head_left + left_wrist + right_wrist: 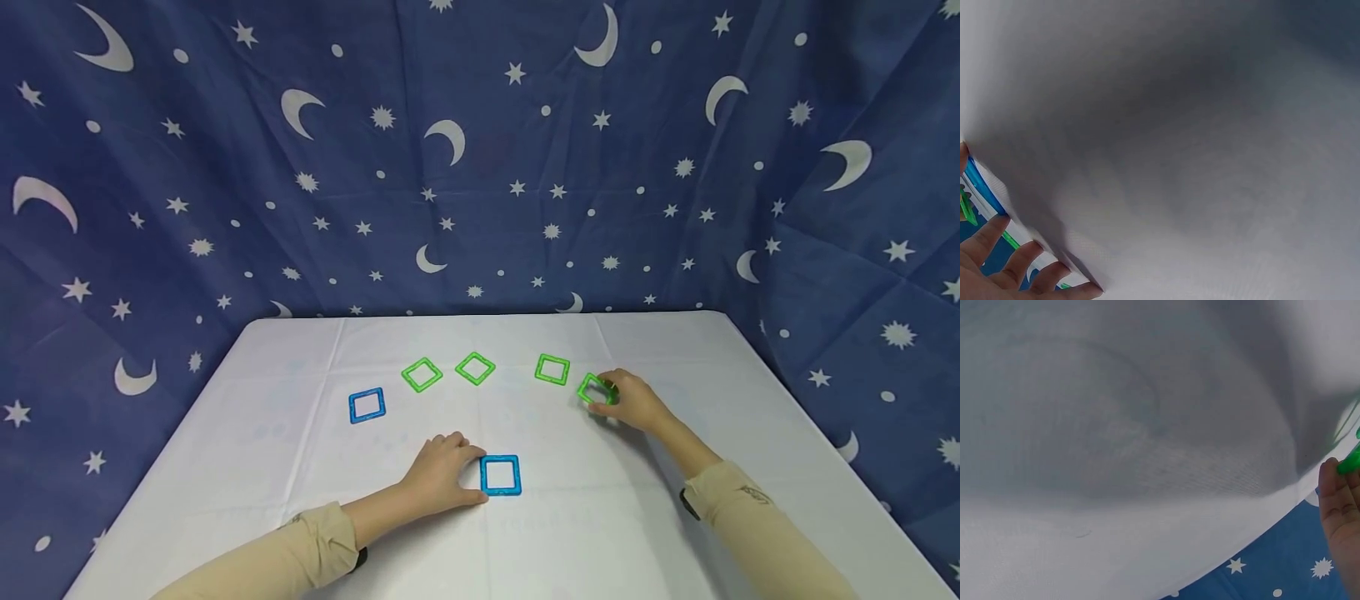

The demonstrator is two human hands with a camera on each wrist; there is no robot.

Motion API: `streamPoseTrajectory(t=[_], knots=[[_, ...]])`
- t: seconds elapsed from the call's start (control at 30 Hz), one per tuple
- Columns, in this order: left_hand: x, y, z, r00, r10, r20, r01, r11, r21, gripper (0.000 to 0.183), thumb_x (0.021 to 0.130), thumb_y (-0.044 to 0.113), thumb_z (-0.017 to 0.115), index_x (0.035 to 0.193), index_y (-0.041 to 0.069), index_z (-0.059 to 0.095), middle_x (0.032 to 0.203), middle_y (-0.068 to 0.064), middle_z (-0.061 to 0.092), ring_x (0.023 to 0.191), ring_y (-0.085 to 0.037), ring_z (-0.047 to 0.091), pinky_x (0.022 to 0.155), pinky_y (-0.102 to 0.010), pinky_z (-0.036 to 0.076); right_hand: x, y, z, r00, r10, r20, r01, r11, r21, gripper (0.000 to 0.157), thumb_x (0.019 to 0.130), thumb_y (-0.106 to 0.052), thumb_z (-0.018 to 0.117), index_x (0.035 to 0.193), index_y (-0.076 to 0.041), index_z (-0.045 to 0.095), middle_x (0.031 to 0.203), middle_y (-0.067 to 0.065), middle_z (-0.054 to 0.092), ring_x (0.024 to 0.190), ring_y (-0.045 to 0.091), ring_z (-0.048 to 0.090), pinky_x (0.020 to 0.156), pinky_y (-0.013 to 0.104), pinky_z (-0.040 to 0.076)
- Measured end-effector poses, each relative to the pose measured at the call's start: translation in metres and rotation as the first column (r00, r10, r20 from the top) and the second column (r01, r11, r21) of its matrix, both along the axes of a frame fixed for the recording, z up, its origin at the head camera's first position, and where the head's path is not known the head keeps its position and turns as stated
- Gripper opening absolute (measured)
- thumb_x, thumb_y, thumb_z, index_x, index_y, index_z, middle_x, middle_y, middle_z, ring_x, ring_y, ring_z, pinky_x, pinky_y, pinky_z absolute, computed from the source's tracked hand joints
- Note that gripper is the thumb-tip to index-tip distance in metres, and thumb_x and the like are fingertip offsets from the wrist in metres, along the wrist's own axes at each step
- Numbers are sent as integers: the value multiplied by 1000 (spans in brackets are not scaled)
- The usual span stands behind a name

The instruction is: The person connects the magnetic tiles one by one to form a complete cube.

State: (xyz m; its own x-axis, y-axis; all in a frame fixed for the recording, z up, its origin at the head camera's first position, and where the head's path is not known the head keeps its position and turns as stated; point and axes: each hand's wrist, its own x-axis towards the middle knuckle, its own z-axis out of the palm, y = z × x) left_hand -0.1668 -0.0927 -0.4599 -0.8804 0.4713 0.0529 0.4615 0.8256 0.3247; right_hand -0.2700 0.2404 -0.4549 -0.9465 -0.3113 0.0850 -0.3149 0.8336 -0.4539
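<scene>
The left hand [444,473] grips a blue square [517,475] along its left edge, thumb and forefinger at the corners, its sides running straight ahead and across with neither plainly longer. The right hand [632,402] pinches a green square [584,385] on its own left, set askew. Another blue square [352,409] lies ahead and left of the left hand, two loose green squares [433,367] lie corner-on ahead of it, and one slightly turned green square [550,381] lies just left of the pinched one; the right sleeve's [772,533] mark is too small to read.
</scene>
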Motion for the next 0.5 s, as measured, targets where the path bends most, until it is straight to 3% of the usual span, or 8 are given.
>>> streamPoseTrajectory(t=[0.23,0.5], knots=[[-1,0,-3,1000,2,5,-2,1000,8,56,70,46,79,115,15,67,107,-7,60,95,-24,54,91,-53,45,5,-2,2,999,31,-41,-32,999,-24,58,78,-21,76,119,14,54,100,21,63,87,27,60,76,41,53],[-1,0,-3,1000,-1,-2,1,1000,13,56,69,46,79,114,15,67,106,-6,60,93,-23,54,90,-53,45,11,-7,5,998,59,-35,-60,998,-35,59,78,-17,75,122,14,51,107,24,61,89,29,62,78,40,55]])
